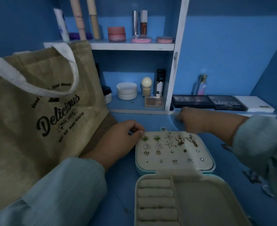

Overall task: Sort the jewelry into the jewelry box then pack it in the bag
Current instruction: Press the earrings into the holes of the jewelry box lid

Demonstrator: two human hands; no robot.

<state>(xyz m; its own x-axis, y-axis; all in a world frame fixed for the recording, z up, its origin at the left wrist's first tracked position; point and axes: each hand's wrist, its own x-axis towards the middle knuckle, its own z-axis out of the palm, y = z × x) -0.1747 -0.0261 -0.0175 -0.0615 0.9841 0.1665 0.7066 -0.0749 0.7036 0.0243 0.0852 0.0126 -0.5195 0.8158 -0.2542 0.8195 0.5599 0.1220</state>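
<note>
A light-blue jewelry box (pixel 175 167) lies open on the blue table. Its cream lid panel (pixel 173 156) carries several earrings: green ones, stars, hearts and small studs. The lower half (pixel 199 203) has ring rolls at the left. My left hand (pixel 118 142) rests at the lid's top-left corner, fingertips pinched at the green earring (pixel 145 138). My right hand (pixel 198 120) reaches past the box toward the shelf edge, knuckles up; what it holds is hidden. The jute bag (pixel 36 111) printed "Delicious" stands at the left.
Loose jewelry (pixel 255 176) lies on the table at the right, under my right sleeve. White shelves (pixel 131 46) behind hold cosmetic jars, tubes and bottles. Dark makeup palettes (pixel 209 101) and a white box (pixel 255 104) sit at the back right.
</note>
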